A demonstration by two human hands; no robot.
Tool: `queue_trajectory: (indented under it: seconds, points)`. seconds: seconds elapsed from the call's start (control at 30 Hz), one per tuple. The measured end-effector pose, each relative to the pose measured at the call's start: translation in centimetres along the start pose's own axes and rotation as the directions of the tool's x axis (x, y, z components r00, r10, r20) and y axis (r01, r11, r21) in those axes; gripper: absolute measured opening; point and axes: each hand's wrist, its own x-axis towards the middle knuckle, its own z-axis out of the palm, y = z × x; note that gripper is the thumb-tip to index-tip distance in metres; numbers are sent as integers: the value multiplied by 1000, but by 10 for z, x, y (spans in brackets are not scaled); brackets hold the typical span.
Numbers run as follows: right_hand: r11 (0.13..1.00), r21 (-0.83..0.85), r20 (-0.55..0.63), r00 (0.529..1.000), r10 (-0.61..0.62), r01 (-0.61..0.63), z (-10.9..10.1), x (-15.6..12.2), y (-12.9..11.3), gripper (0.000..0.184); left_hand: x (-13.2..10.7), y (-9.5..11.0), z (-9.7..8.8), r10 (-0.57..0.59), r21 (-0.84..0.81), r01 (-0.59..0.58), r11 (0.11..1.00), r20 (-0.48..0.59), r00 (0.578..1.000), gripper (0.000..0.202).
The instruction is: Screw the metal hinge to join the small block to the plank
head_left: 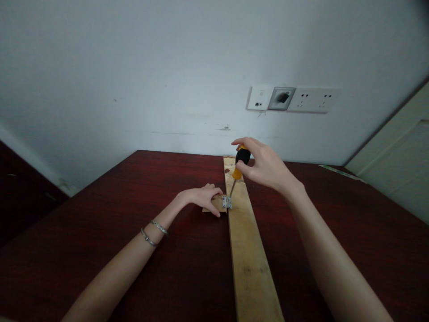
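Observation:
A small metal hinge (229,203) spans a long wooden plank (250,250) and a short wooden block (217,206) at the plank's left edge. My left hand (205,197) is closed around the block, thumb on the near side and fingers on the far side. A screwdriver (237,173) with a yellow and black handle is gripped in my right hand (264,163). Its shaft slants down to the left, and the tip meets the hinge leaf on the plank. Whether a screw sits under the tip is too small to tell.
The plank lies lengthwise on a dark red wooden table (181,268), reaching toward the white wall (134,67) behind. Wall sockets (313,99) sit above the table's far side, one holding a black plug (284,97). A thin pale strip (342,173) lies at the back right.

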Motion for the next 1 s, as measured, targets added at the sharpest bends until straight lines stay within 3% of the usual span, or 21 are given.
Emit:
queue_trajectory:
  seconds: [0.27, 0.43, 0.57, 0.7, 0.87, 1.0]
  points:
    - [1000, 3, 5, 1000, -2, 2, 2, 1, 3, 34, -1, 0, -1, 1, 6, -1, 1000, 0, 1000, 83]
    - [999, -51, 4, 1000, 21, -20, 1, 0, 1, 47, 0, 1, -1, -6, 7, 6, 1000, 4, 1000, 84]
    - [994, -99, -30, 998, 51, -54, 3, 0, 0, 40, 0, 1, -2, -6, 15, 6, 1000, 7, 1000, 84]
    - [999, -47, -20, 1000, 22, -23, 3, 1, 1, 25, 0, -1, 0, 11, 9, -11, 1000, -6, 1000, 85]
    - [1000, -12, 12, 1000, 6, -6, 1, 0, 0, 41, 0, -2, 0, 18, 8, -18, 1000, -6, 1000, 84]
    - [994, -101, -19, 999, 32, -34, 1, 0, 0, 35, 0, 0, -1, 3, 16, -3, 1000, -2, 1000, 82]
